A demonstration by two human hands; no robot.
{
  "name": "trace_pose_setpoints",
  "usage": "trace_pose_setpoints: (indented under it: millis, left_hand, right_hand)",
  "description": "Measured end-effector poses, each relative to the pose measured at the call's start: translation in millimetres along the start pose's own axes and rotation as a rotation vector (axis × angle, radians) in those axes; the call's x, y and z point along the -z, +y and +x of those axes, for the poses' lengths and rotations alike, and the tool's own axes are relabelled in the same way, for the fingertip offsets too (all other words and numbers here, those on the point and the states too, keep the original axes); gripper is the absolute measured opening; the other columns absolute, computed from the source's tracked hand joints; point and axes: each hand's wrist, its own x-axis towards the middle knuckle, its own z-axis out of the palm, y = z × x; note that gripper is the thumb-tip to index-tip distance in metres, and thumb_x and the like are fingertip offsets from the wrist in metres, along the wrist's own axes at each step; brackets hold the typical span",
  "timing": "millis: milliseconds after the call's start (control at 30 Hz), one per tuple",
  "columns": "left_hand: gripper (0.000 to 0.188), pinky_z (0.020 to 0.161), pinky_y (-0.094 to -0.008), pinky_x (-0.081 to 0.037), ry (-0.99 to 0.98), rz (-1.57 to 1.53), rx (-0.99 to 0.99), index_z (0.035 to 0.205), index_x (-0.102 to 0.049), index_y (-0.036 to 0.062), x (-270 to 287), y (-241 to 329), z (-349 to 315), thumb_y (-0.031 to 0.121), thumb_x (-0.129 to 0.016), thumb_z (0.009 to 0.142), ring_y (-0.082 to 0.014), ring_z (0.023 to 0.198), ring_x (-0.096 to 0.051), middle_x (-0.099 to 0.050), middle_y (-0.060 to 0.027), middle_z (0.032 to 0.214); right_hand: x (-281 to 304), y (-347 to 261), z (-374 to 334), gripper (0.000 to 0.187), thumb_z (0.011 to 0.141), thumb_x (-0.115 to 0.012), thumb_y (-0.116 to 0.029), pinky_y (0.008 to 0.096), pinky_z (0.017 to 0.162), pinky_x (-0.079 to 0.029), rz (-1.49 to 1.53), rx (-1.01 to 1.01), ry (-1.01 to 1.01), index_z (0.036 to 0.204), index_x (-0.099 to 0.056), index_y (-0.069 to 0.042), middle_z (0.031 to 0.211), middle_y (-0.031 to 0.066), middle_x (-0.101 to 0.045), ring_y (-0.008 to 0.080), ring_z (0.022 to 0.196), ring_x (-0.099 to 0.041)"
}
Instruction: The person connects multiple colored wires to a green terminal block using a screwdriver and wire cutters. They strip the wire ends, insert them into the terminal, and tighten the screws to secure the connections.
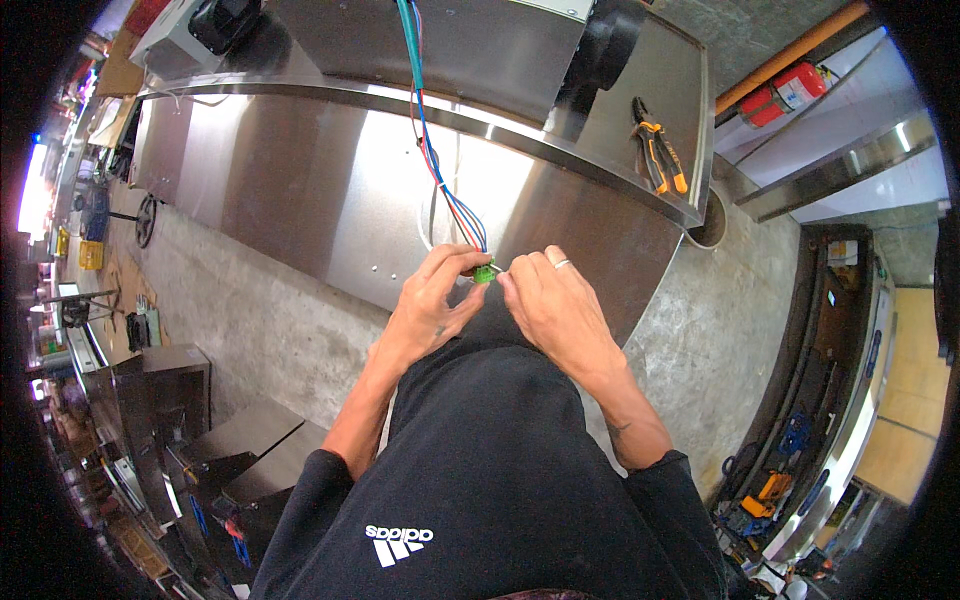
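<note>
Between my fingers is a small green terminal block connector (pixel 485 272), with a bundle of blue, red and white wires (pixel 452 202) running up from it to the metal unit above. My left hand (pixel 432 300) pinches the connector from its left side. On its right, my right hand (pixel 550 305) is closed, thumb and fingers pressed around a thin shaft (pixel 497 268) that meets the connector; the rest of that tool is hidden in the hand. A ring sits on one right finger.
Pliers with orange and black handles (pixel 660 158) lie on the stainless steel counter (pixel 685 85) at upper right. A steel panel (pixel 270 190) drops below its edge. A red fire extinguisher (pixel 787 95) is at far right. Metal cabinets (pixel 165 390) stand at left, a tool-filled cart (pixel 790 450) at right.
</note>
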Motion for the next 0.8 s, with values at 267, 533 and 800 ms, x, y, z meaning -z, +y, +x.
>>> trace_pose_setpoints:
  millis: [267, 533, 800]
  left_hand:
    - [0.037, 0.082, -0.0343, -0.064, -0.01, 0.001, 0.029, 0.129, -0.069, -0.002, 0.9, 2.0, 0.3, 0.0, -0.08, 0.093, -0.0275, 0.108, -0.074, -0.07, -0.016, 0.126]
    - [0.039, 0.093, -0.038, -0.061, 0.033, 0.012, 0.012, 0.124, -0.072, -0.0018, -0.1, 4.3, 2.0, -0.003, -0.083, 0.086, -0.0291, 0.106, -0.075, -0.073, -0.0159, 0.119]
    - [0.038, 0.093, -0.0388, -0.061, 0.022, 0.001, 0.023, 0.124, -0.072, -0.0027, -1.1, 0.9, 1.9, -0.003, -0.082, 0.087, -0.0301, 0.105, -0.074, -0.072, -0.016, 0.119]
  right_hand:
    - [7.0, -2.0, 7.3, 0.016, 0.101, -0.072, -0.017, 0.0446, 0.08, -0.054, -0.091, -0.004, 0.025, 0.101, -0.062, -0.003, 0.094, 0.0132, -0.059, 0.0315, 0.092, -0.06]
    - [0.0, 4.1, 4.5, 0.016, 0.099, -0.072, -0.015, 0.0422, 0.079, -0.054, -0.092, -0.002, 0.011, 0.103, -0.062, -0.003, 0.097, 0.0133, -0.061, 0.0314, 0.091, -0.06]
    - [1.6, 7.4, 3.8, 0.017, 0.1, -0.071, -0.016, 0.0447, 0.08, -0.053, -0.06, 0.052, -0.048, 0.106, -0.064, -0.002, 0.096, 0.0137, -0.06, 0.0316, 0.092, -0.06]
